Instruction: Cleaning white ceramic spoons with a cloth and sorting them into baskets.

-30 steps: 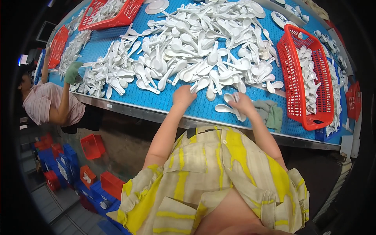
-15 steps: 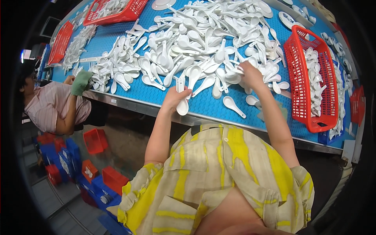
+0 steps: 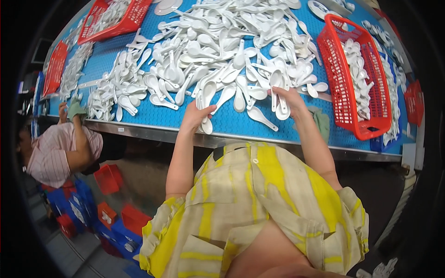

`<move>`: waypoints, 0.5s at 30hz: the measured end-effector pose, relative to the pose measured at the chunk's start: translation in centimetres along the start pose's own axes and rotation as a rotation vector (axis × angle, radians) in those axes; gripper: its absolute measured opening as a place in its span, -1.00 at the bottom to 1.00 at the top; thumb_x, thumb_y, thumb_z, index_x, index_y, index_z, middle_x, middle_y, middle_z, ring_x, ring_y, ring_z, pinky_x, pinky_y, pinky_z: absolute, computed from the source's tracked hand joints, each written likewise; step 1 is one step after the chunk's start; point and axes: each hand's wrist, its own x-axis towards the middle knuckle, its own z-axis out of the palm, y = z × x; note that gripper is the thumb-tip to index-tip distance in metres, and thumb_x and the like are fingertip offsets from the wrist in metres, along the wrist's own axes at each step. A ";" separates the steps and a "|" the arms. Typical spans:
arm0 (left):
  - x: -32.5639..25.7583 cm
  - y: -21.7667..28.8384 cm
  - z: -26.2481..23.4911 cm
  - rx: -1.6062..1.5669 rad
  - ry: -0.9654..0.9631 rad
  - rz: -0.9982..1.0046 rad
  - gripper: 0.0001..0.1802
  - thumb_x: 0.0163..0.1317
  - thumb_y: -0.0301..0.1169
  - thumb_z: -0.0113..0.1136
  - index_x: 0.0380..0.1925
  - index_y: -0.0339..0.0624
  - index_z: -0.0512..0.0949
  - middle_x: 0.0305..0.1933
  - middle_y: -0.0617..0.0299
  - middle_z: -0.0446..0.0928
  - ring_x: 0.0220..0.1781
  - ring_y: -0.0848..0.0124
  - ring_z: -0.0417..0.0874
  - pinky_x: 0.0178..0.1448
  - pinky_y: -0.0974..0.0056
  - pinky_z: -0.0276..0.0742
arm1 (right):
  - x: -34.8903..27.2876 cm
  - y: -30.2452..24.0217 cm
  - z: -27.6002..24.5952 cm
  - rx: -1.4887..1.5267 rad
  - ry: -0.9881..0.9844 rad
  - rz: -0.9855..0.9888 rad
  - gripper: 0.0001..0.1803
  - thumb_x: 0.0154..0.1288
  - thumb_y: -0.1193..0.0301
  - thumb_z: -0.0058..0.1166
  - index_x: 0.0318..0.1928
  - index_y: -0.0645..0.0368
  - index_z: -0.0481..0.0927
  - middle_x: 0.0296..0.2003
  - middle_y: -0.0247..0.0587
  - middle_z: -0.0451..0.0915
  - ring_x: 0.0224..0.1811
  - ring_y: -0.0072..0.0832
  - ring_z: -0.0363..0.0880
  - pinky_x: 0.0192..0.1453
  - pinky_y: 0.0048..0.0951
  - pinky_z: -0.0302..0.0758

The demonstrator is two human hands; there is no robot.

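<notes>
White glazed ceramic soup spoons [image 3: 232, 51] lie heaped on the blue ridged surface [image 3: 241, 123], and since half a second ago the left hand [image 3: 197, 116] has gathered more, its fingers now curled round a small stack of spoons [image 3: 206, 99] at the near edge. The right hand [image 3: 289, 99] has drawn back from the heap, its fingers pinching several smooth, deep-bowled spoons [image 3: 278, 90] fanned upright. Just right stands a red plastic lattice basket [image 3: 340, 92] holding more spoons; a green cloth [image 3: 322, 123] lies by the right wrist.
</notes>
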 end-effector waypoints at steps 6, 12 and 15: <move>2.7 1.3 2.9 0.904 0.136 0.122 -0.48 -0.21 -0.13 0.32 -0.24 -0.18 0.51 -0.32 0.08 0.56 -0.26 0.18 0.57 -0.20 0.19 0.44 | -2.2 0.4 -4.6 0.534 -0.101 -0.075 -0.65 0.17 0.34 0.08 -0.03 0.14 0.40 -0.52 -0.40 0.42 -0.55 -0.61 0.42 -0.59 -0.66 0.44; 4.5 -0.6 2.9 1.024 0.086 0.112 -0.49 -0.20 -0.14 0.31 -0.24 -0.19 0.53 -0.21 0.05 0.54 -0.19 0.15 0.55 -0.14 0.17 0.46 | -3.7 1.2 -6.5 -0.475 0.333 -0.328 -0.64 -0.04 0.42 0.20 -0.19 0.20 0.45 -0.43 -0.30 0.51 -0.50 -0.46 0.50 -0.41 -0.41 0.42; 3.9 -0.7 1.7 0.806 0.036 0.039 -0.52 -0.21 -0.16 0.32 -0.30 -0.22 0.52 -0.28 0.05 0.55 -0.29 0.14 0.56 -0.15 0.19 0.46 | -3.2 3.0 -7.1 -1.113 0.268 -0.603 -0.61 -0.09 0.42 0.20 -0.17 0.17 0.45 -0.35 -0.21 0.53 -0.33 -0.27 0.53 -0.27 -0.31 0.43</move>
